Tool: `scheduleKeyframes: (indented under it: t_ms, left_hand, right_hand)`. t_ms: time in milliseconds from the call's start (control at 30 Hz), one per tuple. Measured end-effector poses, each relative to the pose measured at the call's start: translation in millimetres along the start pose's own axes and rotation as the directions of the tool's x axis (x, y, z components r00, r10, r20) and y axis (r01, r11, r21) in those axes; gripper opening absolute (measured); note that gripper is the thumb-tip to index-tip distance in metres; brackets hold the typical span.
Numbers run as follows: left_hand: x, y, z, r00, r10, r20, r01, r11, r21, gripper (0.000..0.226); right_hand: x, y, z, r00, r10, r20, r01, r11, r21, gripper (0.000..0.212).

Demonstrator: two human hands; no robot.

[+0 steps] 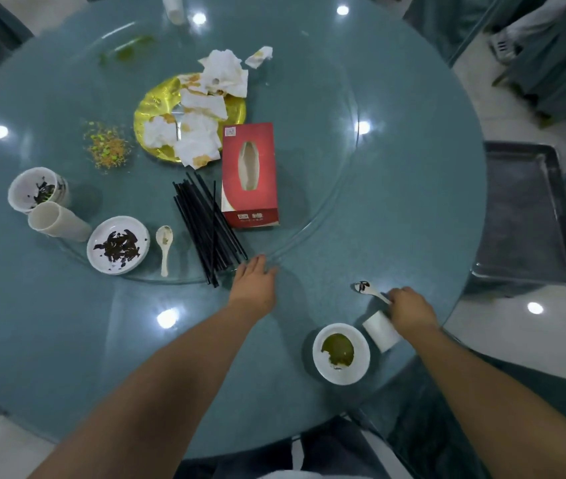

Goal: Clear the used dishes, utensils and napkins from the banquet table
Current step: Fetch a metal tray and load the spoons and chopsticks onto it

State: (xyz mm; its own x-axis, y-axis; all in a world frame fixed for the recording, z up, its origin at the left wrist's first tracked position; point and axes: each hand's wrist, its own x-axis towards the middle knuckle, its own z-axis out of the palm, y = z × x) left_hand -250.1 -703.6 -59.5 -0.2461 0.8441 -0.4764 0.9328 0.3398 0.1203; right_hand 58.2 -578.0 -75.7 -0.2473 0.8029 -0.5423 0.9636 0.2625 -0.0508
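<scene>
Fingers of the right hand (409, 307) pinch a dirty spoon (369, 292) near right; left hand (253, 276) rests flat, released, on the turntable rim (309, 243). Next likely lifting the spoon away.

The left hand (253, 278) lies flat with straight fingers on the rim of the glass turntable (326, 188), just beside the near ends of a bundle of black chopsticks (205, 229). The right hand (409, 307) pinches the handle of a white spoon (369, 291) with dark bits in its bowl; a white cup (380, 331) lies on its side under that hand, next to a white bowl (341, 354) with green residue. On the turntable are a red tissue box (249, 174), a gold plate (157, 108) heaped with stained napkins (202, 112), a second bowl (118, 245), a second spoon (164, 245) and two cups (46, 205). A metal tray (527, 216) sits right of the desk (84, 340).
</scene>
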Motion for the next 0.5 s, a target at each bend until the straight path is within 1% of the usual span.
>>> scheduleKeyframes:
  t_ms: [167, 233, 300, 400, 500]
  left_hand:
    - [8.7, 7.3, -1.5, 0.999, 0.003, 0.052, -0.006, 0.998, 0.064, 0.067]
    - [10.7, 7.4, -6.8, 0.998, 0.021, 0.063, -0.025, 0.998, 0.056, 0.066]
    - [8.9, 7.7, -15.3, 0.998, 0.04, 0.058, -0.041, 0.999, 0.013, 0.064]
    - [-1.6, 5.5, -27.8, 0.997, 0.066, -0.037, -0.068, 0.996, -0.056, 0.058]
    - [-21.1, -7.4, -33.6, 0.988, 0.065, -0.141, -0.084, 0.987, -0.133, 0.053]
  right_hand:
    - [0.5, -4.0, -11.3, 0.999, 0.028, -0.033, -0.025, 0.997, 0.072, 0.019]
    - [-1.9, -10.0, -17.7, 0.998, 0.035, -0.053, -0.03, 0.995, 0.098, 0.015]
    - [-4.6, -20.6, -24.1, 0.997, 0.024, -0.074, -0.015, 0.992, 0.122, 0.016]
    - [-9.7, -47.8, -34.0, 0.994, -0.004, -0.113, 0.028, 0.976, 0.216, 0.015]
    - [-14.6, -85.8, -42.9, 0.991, -0.063, -0.116, 0.091, 0.964, 0.25, 0.016]
